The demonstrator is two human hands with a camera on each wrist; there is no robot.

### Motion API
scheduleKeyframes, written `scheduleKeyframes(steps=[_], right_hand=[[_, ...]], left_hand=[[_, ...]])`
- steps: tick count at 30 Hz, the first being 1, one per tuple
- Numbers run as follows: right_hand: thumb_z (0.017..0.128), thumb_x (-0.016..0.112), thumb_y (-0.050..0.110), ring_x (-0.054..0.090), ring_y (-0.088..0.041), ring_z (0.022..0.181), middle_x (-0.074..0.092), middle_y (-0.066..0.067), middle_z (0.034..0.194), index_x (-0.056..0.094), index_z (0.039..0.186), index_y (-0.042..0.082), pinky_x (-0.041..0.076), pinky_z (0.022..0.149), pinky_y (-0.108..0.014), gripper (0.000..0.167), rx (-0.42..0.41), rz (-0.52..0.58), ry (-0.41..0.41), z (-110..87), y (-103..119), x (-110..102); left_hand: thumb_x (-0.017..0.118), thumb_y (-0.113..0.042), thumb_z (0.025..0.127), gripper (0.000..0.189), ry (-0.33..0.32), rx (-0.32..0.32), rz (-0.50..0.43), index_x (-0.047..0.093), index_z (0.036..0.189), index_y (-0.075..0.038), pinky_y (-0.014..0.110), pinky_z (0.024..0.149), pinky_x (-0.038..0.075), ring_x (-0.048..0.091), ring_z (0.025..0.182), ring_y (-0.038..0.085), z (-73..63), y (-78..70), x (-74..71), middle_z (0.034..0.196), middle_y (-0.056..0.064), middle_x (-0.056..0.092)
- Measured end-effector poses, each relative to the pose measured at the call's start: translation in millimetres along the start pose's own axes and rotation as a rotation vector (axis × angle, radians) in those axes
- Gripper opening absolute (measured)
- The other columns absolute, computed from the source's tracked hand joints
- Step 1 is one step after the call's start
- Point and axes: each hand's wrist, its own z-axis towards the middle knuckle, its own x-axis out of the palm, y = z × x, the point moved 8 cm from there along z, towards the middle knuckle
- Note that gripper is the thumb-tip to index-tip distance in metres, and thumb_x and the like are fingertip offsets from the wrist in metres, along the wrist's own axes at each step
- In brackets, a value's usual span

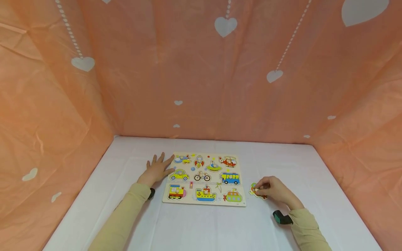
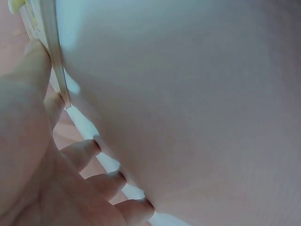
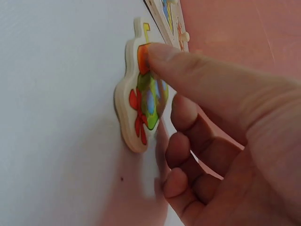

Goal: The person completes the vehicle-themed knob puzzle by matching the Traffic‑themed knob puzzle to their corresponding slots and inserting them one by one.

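Observation:
A wooden puzzle board (image 1: 194, 204) lies on the white table, bearing colourful vehicle pictures, many with knobs. My left hand (image 1: 156, 170) is spread at its left side. The thumb and index finger touch the board's edge, seen close in the left wrist view (image 2: 59, 70), and the other fingers rest on the table. Right of the board, my right hand (image 1: 274, 190) pinches a submarine puzzle piece (image 3: 149, 106) between thumb and index finger. This piece has a green body, an orange tower and a red propeller. Whether it touches the table I cannot tell.
The white table (image 1: 201, 230) is enclosed by orange fabric walls (image 1: 194, 80) printed with white hearts. A dark strap device (image 1: 282, 218) sits at the right wrist. The board's corner (image 3: 164, 28) shows close beyond the piece in the right wrist view.

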Motion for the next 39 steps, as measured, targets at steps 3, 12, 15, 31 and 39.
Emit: scheduleKeyframes(steps=[3,12,15,31,39], right_hand=[[0.078,0.078,0.009,0.051,-0.009,0.066,0.058,0.000,0.075,0.071,0.087,0.005,0.044,0.056,-0.021,0.011,0.009,-0.026,-0.026,2.1,0.4,-3.1],[0.076,0.082,0.015,0.050,-0.011,0.067,0.060,0.001,0.073,0.071,0.082,0.007,0.041,0.058,-0.022,0.014,0.066,-0.049,-0.099,4.5,-3.4,-6.5],[0.075,0.082,0.017,0.049,-0.013,0.067,0.060,0.002,0.071,0.070,0.078,0.008,0.040,0.057,-0.022,0.016,0.099,-0.057,-0.118,3.9,-5.0,-6.4],[0.082,0.075,0.010,0.052,-0.014,0.082,0.062,-0.003,0.092,0.073,0.098,0.009,0.046,0.071,-0.022,0.016,0.016,0.002,0.070,1.2,-3.7,-0.3],[0.083,0.074,0.008,0.054,-0.014,0.083,0.067,-0.004,0.095,0.074,0.096,0.005,0.047,0.070,-0.021,0.014,-0.023,-0.007,0.075,3.0,2.3,-1.3]], left_hand=[[0.053,-0.042,0.097,0.066,-0.005,0.002,0.007,0.027,0.152,-0.018,0.073,0.103,0.004,0.002,0.135,0.058,1.2,0.3,-0.7,0.154,0.029,0.009],[0.053,-0.043,0.096,0.066,-0.004,-0.002,0.000,0.027,0.152,-0.019,0.072,0.103,0.004,0.002,0.135,0.057,3.1,0.9,-2.9,0.154,0.028,0.009],[0.053,-0.043,0.096,0.066,-0.003,-0.004,-0.001,0.027,0.152,-0.018,0.072,0.103,0.004,0.002,0.135,0.057,2.8,0.7,-3.2,0.154,0.028,0.008],[0.053,-0.041,0.097,0.065,0.006,0.000,0.001,0.028,0.152,-0.017,0.072,0.103,0.005,0.003,0.135,0.057,-2.8,-2.8,-0.2,0.154,0.029,0.010],[0.053,-0.040,0.097,0.064,-0.012,0.010,-0.008,0.029,0.151,-0.017,0.073,0.103,0.005,0.003,0.135,0.058,-3.1,-2.4,-2.4,0.154,0.029,0.011]])
